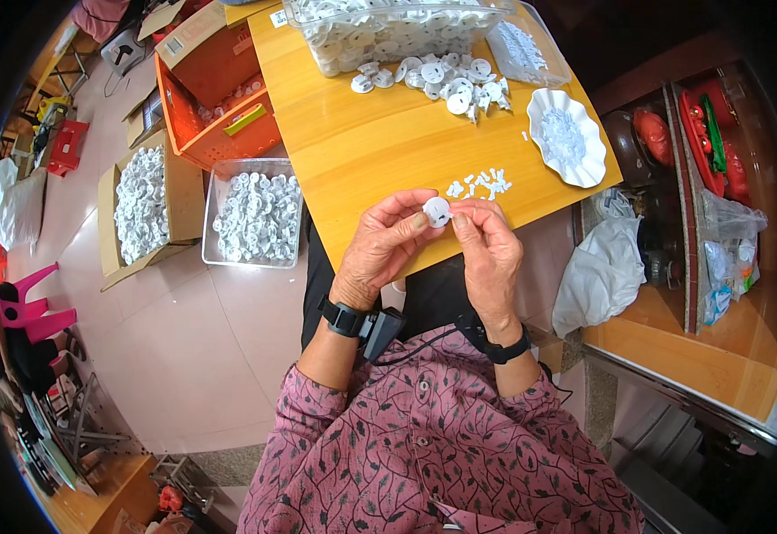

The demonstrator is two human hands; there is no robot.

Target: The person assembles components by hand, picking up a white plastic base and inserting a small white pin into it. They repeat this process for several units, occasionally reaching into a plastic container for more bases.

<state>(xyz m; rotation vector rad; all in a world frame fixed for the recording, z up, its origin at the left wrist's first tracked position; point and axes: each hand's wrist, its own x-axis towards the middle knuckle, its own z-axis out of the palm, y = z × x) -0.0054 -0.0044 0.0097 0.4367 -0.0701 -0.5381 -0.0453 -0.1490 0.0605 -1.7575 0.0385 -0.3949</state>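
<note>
Over the table's near edge, my left hand (381, 242) pinches a round white plastic disc (436, 211) with a dark slot between thumb and fingers. From the other side my right hand (492, 258) is closed in a pinch at the disc's right edge. Whatever is between those right fingertips is too small to name. Just beyond my hands, several small white plastic pieces (495, 184) lie scattered on the wooden table (362, 133). Farther back there is a loose heap of white round plastic parts (459, 96), in front of a clear box (339, 64) filled with similar ones.
A white fluted dish (590, 167) of small translucent pieces stands at the table's right. Left of the table are a clear bin (250, 261) and a cardboard box (179, 218), both full of white parts, and an orange crate (250, 138). A white bag (603, 276) sits at right.
</note>
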